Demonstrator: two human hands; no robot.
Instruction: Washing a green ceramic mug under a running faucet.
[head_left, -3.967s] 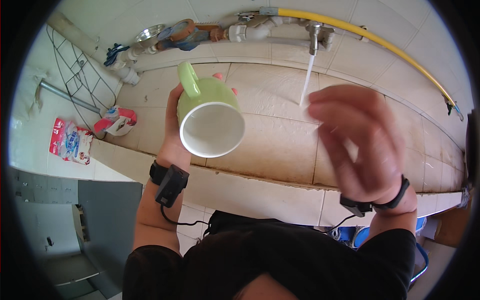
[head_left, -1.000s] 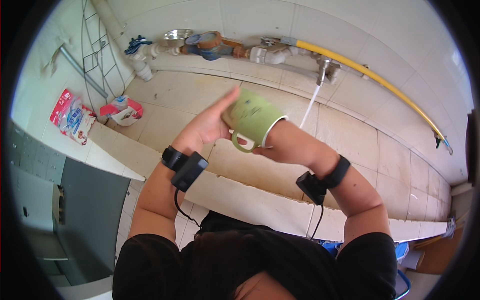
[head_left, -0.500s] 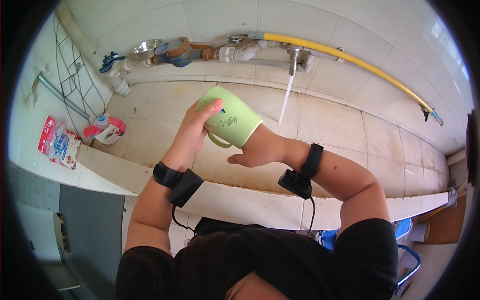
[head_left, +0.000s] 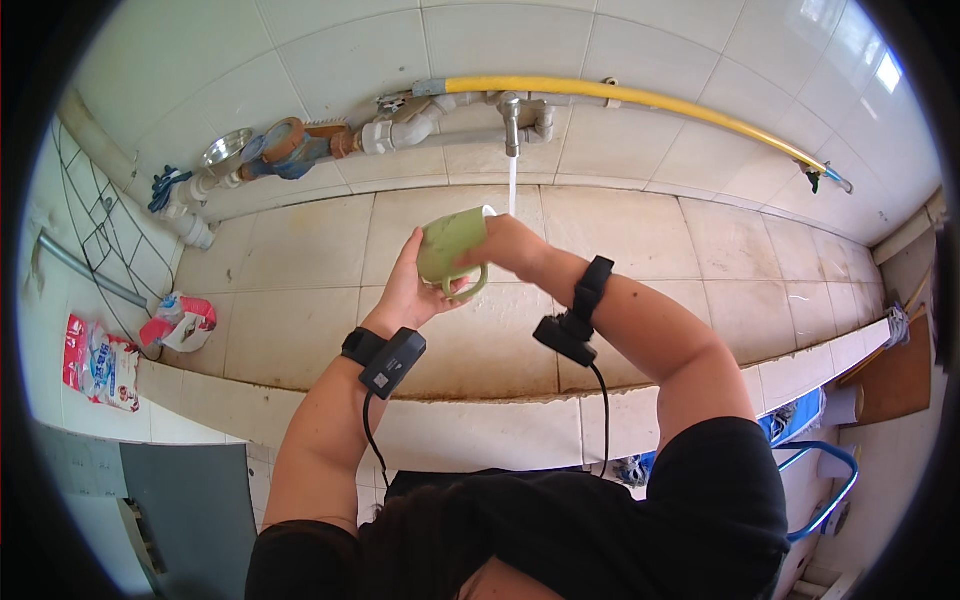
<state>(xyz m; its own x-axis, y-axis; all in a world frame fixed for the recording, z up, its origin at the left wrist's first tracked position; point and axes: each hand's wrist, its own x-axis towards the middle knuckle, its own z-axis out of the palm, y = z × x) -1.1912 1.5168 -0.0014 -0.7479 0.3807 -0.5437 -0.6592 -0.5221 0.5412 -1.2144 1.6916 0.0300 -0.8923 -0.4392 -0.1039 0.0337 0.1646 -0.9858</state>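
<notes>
The green mug (head_left: 448, 248) sits at 7 o'clock from the tap (head_left: 511, 125), mouth swung from 4 toward 3 o'clock since the earlier frame. Your left hand (head_left: 402, 288) grips it, fingers wrapped; your right hand (head_left: 516, 248) meets the rim, finger spread indeterminable.

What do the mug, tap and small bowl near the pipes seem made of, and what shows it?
Mug: probably ceramic, perhaps plastic; smooth green outside, white at the mouth.
Tap: likely metal, grey with slight shine.
Bowl: apparently polished metal, from its silvery glints.
</notes>
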